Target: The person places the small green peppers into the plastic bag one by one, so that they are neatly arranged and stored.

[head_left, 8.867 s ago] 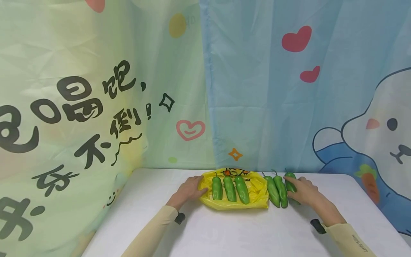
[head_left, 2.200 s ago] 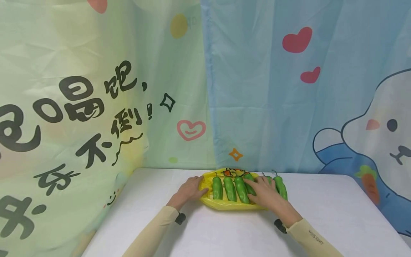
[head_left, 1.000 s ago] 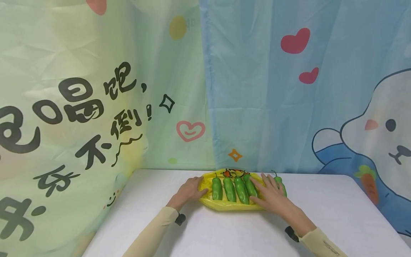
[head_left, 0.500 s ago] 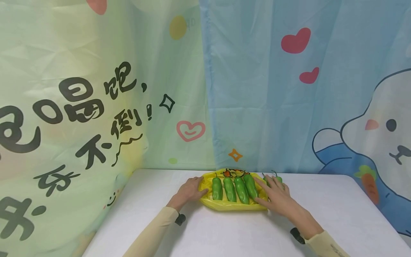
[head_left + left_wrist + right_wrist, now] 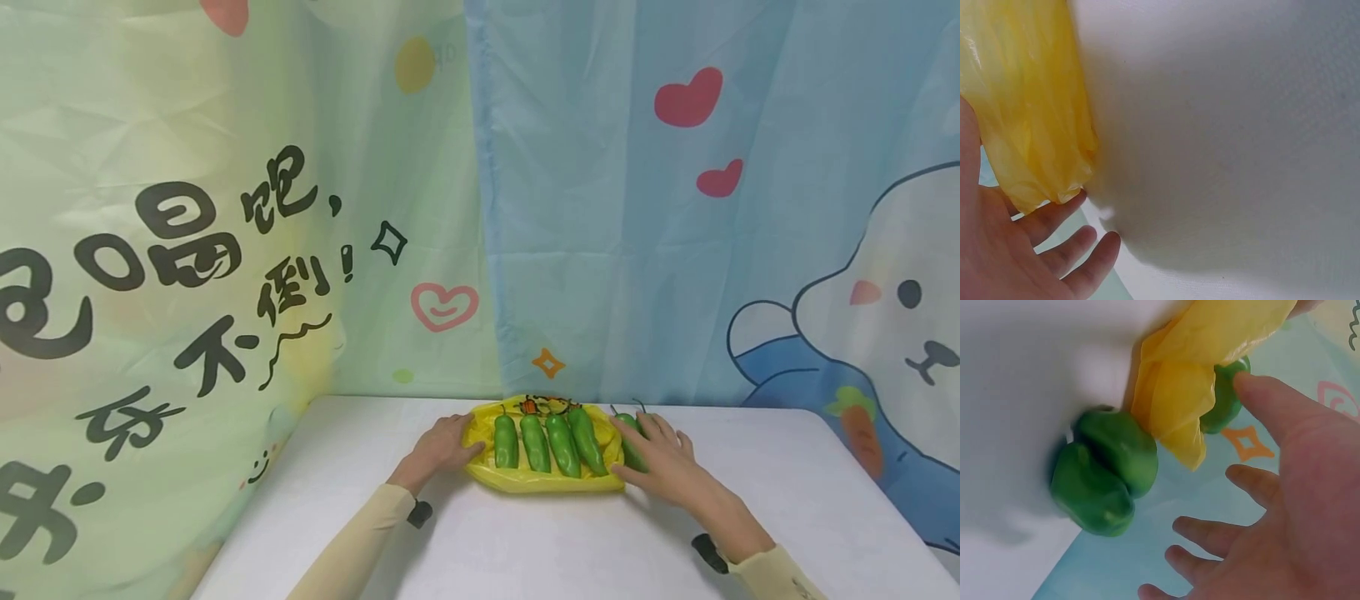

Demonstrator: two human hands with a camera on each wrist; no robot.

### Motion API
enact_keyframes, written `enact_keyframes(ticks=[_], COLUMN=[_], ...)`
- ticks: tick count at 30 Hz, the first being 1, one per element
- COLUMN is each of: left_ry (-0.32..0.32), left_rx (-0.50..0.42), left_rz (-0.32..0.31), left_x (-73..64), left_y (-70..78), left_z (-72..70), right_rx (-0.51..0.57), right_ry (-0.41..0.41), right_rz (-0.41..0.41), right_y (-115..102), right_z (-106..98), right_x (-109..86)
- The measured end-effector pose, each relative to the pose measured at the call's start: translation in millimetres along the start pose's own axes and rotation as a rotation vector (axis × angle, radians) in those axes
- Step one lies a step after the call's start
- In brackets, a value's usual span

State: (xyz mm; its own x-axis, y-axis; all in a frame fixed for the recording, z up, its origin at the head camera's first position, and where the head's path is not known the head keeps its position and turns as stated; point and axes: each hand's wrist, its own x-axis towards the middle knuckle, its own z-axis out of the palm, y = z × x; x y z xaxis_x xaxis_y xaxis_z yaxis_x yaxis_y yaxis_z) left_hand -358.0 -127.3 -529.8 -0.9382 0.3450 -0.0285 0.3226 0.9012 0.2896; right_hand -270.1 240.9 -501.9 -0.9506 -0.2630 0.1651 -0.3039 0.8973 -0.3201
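Observation:
In the head view, a yellow plastic bag (image 5: 540,482) with a printed back edge lies spread on the table, and several long green peppers (image 5: 562,446) rest on it side by side. My left hand (image 5: 445,442) holds the bag's left edge between thumb and fingers; the left wrist view shows the crumpled yellow film (image 5: 1035,112) between them. Beyond the bag's right edge, my right hand (image 5: 663,458) hovers with spread fingers, partly covering two more green peppers (image 5: 632,454). The right wrist view shows those two, a near pepper (image 5: 1091,494) and its neighbour (image 5: 1122,450), touching each other.
The white table (image 5: 495,550) extends in front of the bag and to both sides. A printed cloth backdrop (image 5: 555,250) rises along its far edge. Black wrist cameras sit on the left wrist (image 5: 420,513) and right wrist (image 5: 708,553).
The right hand has brought a fourth pepper onto the bag from the right, let go of it and drawn back right over the other two. The left hand has stayed at the bag's edge.

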Motion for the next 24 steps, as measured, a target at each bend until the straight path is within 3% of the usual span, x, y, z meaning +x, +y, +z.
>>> enact_keyframes(ticks=[8,24], left_ry=[0.009,0.005], left_rx=[-0.007,-0.001], left_rz=[0.01,-0.002], left_x=[-3.2,-1.2], left_y=[1.0,1.1], left_z=[-1.4,0.3], right_rx=[0.006,-0.043], right_ry=[-0.033,-0.246], right_rz=[0.021,0.16], right_y=[12,25], right_z=[-4,-23], right_x=[-2.6,11.8])
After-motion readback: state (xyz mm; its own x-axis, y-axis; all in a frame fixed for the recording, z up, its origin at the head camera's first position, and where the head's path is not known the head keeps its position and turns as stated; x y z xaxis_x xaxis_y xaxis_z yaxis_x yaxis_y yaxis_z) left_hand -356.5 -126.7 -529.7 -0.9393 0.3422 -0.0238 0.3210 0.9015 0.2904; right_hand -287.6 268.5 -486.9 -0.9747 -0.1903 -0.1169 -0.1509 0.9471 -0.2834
